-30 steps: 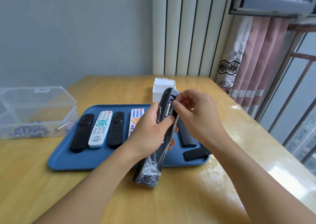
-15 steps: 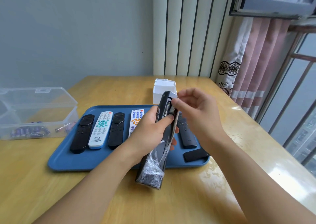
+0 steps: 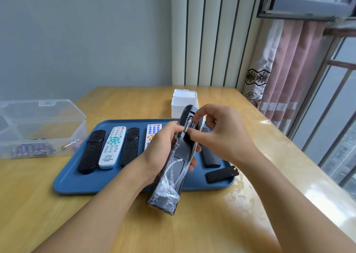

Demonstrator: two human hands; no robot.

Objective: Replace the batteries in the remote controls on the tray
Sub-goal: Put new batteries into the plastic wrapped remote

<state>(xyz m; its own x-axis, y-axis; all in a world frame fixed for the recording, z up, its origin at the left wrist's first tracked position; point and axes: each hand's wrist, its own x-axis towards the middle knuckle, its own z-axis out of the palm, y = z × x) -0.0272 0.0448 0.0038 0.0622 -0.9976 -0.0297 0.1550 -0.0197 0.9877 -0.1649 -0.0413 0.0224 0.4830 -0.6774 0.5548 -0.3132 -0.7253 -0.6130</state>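
Note:
My left hand (image 3: 163, 146) grips a long black remote (image 3: 173, 175) wrapped in clear plastic film, tilted upright over the near edge of the blue tray (image 3: 81, 183), its back facing me with the battery bay open. Thumb and forefinger of my right hand (image 3: 217, 133) pinch a battery (image 3: 187, 125) at that bay. On the tray lie a black remote (image 3: 92, 151), a white remote with teal buttons (image 3: 112, 146), another black remote (image 3: 131, 146), a white remote with coloured buttons (image 3: 153, 133) partly hidden by my left hand, a black remote (image 3: 211, 156) and a loose black battery cover (image 3: 221, 173).
A clear plastic box (image 3: 38, 129) with its lid up holds several batteries (image 3: 32, 150) at the left of the wooden table (image 3: 212, 223). A small white box (image 3: 184, 102) stands behind the tray. Curtain and barred window run along the right side.
My right hand's fingers have shifted down onto the battery in the open bay. The wrapped remote has stayed in my left hand, nearly still.

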